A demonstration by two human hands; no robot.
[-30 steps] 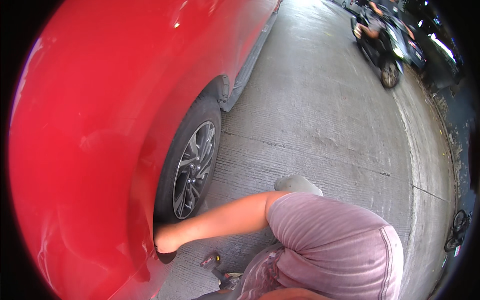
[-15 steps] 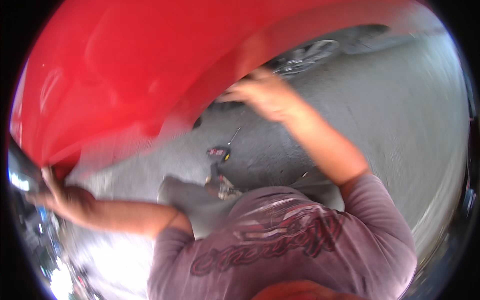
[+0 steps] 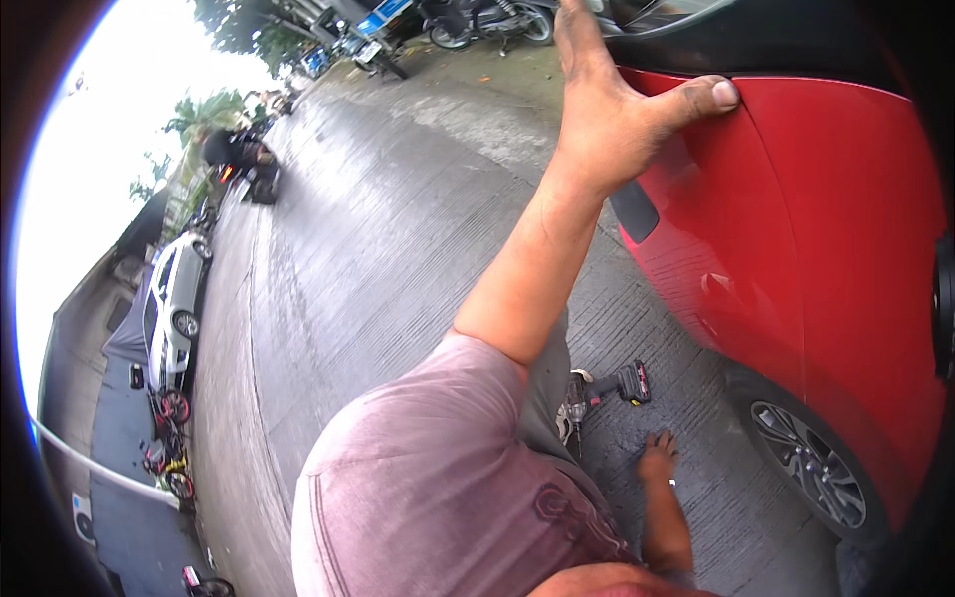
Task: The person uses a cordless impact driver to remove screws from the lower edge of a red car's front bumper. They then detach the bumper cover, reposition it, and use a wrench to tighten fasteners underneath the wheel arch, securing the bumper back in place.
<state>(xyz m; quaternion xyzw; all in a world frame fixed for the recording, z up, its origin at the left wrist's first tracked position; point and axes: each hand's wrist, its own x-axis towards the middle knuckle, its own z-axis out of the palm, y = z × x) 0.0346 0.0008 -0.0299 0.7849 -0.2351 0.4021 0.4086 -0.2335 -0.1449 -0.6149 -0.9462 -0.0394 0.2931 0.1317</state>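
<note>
A red car (image 3: 786, 209) fills the right side. My left hand (image 3: 619, 114) is spread against its upper edge, the thumb lying along the red panel by the black trim (image 3: 756, 45); its fingertips run out at the top of the picture. Lower down, my right hand (image 3: 657, 460) reaches to the concrete floor, its fingers spread, with nothing seen in it. Just beyond that hand lies a cordless power tool (image 3: 605, 386), with a black and red battery and a metallic head. To the right of the hand stands the car's wheel (image 3: 811, 466), with dark tyre and silver spokes.
A wet-looking concrete road (image 3: 368, 189) stretches away on the left. A person rides a motorcycle (image 3: 261, 184) there. A white car (image 3: 176, 303) is parked along the far left, near a yellow and red bike (image 3: 169, 460). Several motorcycles (image 3: 487, 20) stand at the top.
My view has swung left toward the road. My right hand has left the wheel arch and come down to the floor near the power tool. My left hand stays at the car.
</note>
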